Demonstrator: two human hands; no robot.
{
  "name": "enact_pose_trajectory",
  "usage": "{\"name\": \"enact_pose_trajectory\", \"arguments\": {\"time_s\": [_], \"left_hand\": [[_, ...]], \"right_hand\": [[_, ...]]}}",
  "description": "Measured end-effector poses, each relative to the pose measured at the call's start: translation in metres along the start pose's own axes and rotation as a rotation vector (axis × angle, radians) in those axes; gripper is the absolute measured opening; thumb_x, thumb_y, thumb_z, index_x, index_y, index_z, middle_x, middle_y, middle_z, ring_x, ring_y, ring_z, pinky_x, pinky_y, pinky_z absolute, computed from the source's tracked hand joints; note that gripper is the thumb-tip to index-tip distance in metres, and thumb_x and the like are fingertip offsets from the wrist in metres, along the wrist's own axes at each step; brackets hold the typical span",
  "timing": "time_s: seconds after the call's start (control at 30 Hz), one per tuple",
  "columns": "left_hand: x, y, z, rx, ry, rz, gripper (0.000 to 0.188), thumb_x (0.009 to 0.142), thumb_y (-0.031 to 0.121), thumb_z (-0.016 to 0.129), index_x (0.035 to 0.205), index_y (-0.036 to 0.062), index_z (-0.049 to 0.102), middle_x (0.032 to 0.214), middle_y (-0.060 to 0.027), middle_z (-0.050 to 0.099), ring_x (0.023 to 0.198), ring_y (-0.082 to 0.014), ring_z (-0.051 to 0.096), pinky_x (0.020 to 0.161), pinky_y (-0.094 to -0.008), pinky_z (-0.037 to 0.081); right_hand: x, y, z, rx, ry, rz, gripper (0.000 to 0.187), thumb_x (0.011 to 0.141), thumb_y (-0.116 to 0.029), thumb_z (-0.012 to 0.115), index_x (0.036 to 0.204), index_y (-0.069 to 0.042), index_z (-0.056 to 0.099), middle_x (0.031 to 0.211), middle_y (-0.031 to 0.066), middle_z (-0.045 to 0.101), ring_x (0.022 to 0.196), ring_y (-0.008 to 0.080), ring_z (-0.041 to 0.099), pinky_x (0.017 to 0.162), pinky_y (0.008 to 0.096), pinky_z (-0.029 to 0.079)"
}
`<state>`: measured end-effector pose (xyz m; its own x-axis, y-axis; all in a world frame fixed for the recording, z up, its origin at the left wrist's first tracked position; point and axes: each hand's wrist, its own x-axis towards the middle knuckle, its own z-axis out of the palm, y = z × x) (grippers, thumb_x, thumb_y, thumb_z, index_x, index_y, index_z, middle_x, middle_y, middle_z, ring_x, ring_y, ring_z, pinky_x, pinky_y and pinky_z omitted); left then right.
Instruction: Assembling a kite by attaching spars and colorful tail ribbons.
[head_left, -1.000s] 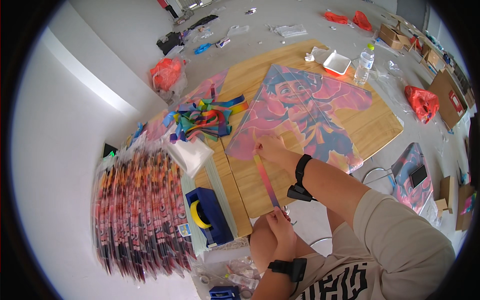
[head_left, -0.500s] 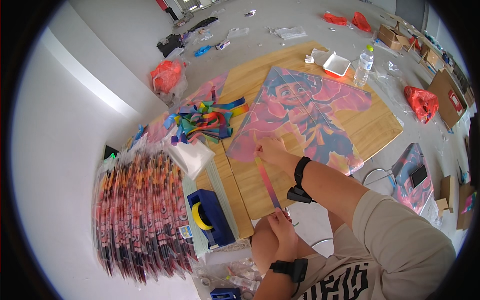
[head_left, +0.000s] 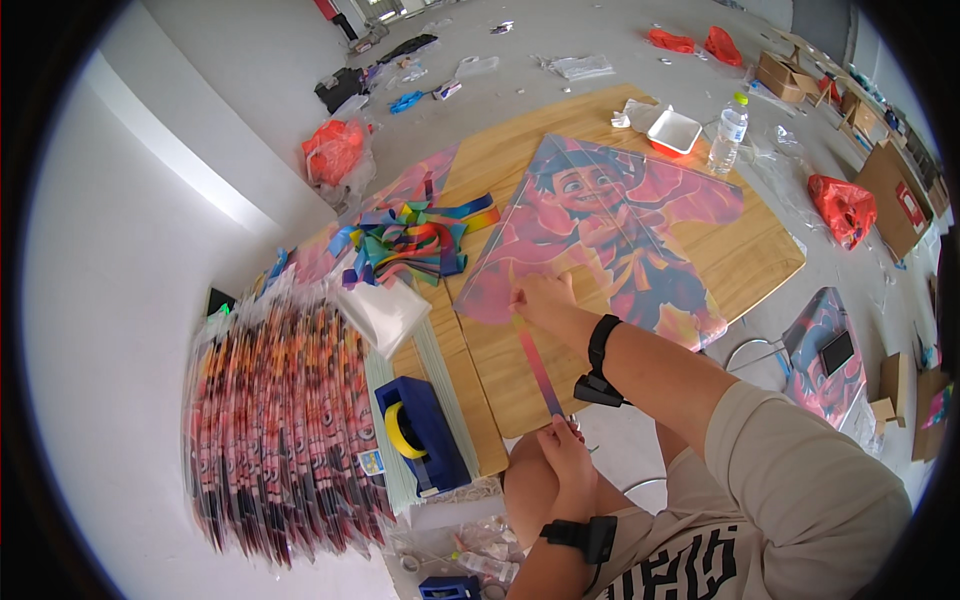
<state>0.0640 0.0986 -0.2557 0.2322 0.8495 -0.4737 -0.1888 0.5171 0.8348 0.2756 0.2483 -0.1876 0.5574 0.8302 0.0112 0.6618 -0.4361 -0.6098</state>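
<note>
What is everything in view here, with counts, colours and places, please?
Ribbon strip: one, yellow-pink-blue, centre
Table: one, light wood, centre
Printed sheets: several, pink and blue, table and right
Ribbon pile: many, multicoloured, table's left
Tape dispensers: two, blue, lower left
Clear plastic: uncounted, transparent, below ribbon pile
Wrapped packs: many, pink and black, left
Tray: one, white and red, table's far side
Bottle: one, clear, beside tray
Bags: at least four, red, floor
Boxes: several, brown, right
Flat device: one, black, on rightmost sheet
Litter: uncounted, mixed, floor
Wristbands: two, black, wrists
Left hand: one, bare, strip's near end
Right hand: one, bare, strip's far end
</note>
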Motion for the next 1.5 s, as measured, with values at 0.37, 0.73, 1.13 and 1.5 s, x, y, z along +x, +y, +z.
{"name": "enact_pose_trajectory", "arguments": {"time_s": [0.37, 0.73, 1.13, 1.5], "left_hand": [[0.000, -0.005, 0.001, 0.046, 0.024, 0.023, 0.024, 0.113, 0.027, 0.049, 0.099, 0.0085, 0.044, 0.069, 0.0000, 0.050, 0.053, -0.0085, 0.045, 0.048, -0.0229, 0.036], [-0.005, 0.003, 0.003, 0.014, -0.007, -0.014, 0.020, 0.113, 0.026, 0.049, 0.102, 0.0094, 0.045, 0.077, 0.0003, 0.054, 0.060, -0.0069, 0.048, 0.053, -0.0210, 0.039], [-0.010, 0.004, 0.004, 0.034, -0.014, -0.031, 0.022, 0.112, 0.025, 0.050, 0.105, 0.0055, 0.046, 0.087, -0.0047, 0.059, 0.070, -0.0101, 0.054, 0.063, -0.0237, 0.046], [-0.011, 0.000, 0.003, 0.092, -0.014, -0.051, 0.022, 0.112, 0.024, 0.050, 0.105, 0.0034, 0.047, 0.085, -0.0060, 0.061, 0.070, -0.0125, 0.057, 0.066, -0.0258, 0.049]], "right_hand": [[-0.001, 0.000, 0.000, -0.008, 0.056, -0.010, 0.018, 0.084, -0.030, 0.081, 0.090, -0.018, 0.069, 0.086, 0.0011, 0.071, 0.089, 0.0252, 0.068, 0.090, 0.0508, 0.032], [-0.001, 0.001, -0.001, -0.003, 0.044, -0.034, 0.020, 0.084, -0.032, 0.082, 0.088, -0.017, 0.068, 0.089, 0.0012, 0.071, 0.093, 0.0242, 0.067, 0.088, 0.0488, 0.031], [-0.012, 0.021, 0.001, -0.162, 0.236, -0.603, 0.021, 0.090, -0.022, 0.071, 0.108, -0.011, 0.068, 0.112, 0.0059, 0.071, 0.106, 0.0279, 0.066, 0.098, 0.0466, 0.045], [-0.073, 0.025, -0.001, -0.387, -0.036, -0.653, 0.073, 0.102, -0.038, 0.054, 0.161, -0.002, 0.032, 0.169, 0.0143, 0.031, 0.156, 0.0313, 0.029, 0.127, 0.0506, 0.019]]}}
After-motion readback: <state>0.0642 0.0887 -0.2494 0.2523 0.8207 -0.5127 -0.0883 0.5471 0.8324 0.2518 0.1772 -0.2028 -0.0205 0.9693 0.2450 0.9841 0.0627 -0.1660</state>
